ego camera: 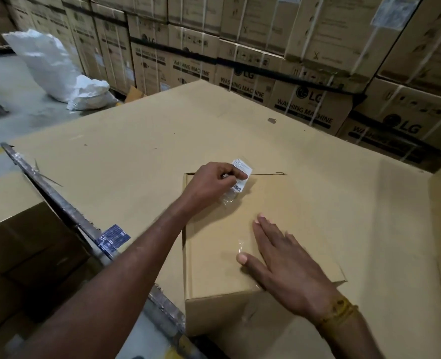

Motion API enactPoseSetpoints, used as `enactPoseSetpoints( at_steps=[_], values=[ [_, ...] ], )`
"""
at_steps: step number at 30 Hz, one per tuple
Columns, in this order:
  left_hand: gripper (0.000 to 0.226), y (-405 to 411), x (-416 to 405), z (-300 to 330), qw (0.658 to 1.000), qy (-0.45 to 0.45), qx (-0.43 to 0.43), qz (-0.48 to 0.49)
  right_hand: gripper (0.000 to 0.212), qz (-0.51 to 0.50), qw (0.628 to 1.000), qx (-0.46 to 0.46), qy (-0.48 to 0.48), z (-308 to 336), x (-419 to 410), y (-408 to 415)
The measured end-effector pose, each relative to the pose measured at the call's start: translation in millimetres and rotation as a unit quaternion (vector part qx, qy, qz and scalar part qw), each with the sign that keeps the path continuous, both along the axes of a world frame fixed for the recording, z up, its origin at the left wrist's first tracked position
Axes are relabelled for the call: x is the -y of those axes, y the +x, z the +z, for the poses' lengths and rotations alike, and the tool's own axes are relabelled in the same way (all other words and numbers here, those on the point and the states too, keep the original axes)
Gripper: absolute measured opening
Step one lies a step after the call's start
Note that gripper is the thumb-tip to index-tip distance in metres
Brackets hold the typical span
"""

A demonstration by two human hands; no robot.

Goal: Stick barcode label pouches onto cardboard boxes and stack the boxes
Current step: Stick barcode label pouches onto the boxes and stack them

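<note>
Pinching a clear barcode label pouch (237,181) in curled left hand (215,183) fingers, above the far edge of a small cardboard box (214,255). Pressing right hand (284,265), fingers straight and spread, flat on that box's top. Resting on a large cardboard sheet (136,151), with stacked washing-machine cartons (305,99) behind.

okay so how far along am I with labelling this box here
Done: the small box sits on the big carton, and your right hand lies flat on it. In hand: your left hand pinches the label pouch near the box's far edge, part of it lifted. Left: pressing it flat and stacking the box.
</note>
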State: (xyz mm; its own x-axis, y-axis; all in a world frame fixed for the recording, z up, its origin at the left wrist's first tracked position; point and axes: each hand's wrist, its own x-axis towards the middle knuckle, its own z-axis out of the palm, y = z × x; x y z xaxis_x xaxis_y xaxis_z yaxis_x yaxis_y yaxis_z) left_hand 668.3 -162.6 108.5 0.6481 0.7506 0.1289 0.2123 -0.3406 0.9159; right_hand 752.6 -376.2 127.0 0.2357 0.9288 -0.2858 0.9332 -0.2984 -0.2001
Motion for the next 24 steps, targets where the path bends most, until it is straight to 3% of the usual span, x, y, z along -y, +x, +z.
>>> enactPoseSetpoints(
  at_steps=[6, 14, 24],
  values=[
    [0.031, -0.5, 0.9, -1.3, 1.000, -0.010, 0.012, 0.004, 0.084, -0.035, 0.999, 0.001, 0.023, -10.8, -60.3, 26.1],
    [0.032, 0.8, 1.7, 0.3, 1.000, -0.019, 0.013, 0.005, 0.090, 0.003, 1.000, -0.008, 0.007, -1.4, 19.9, -5.0],
    [0.032, 0.4, -0.7, -2.9, 0.999, -0.027, 0.023, 0.004, 0.085, -0.033, 0.999, 0.005, 0.027, -12.3, -61.8, 25.1]
  ],
)
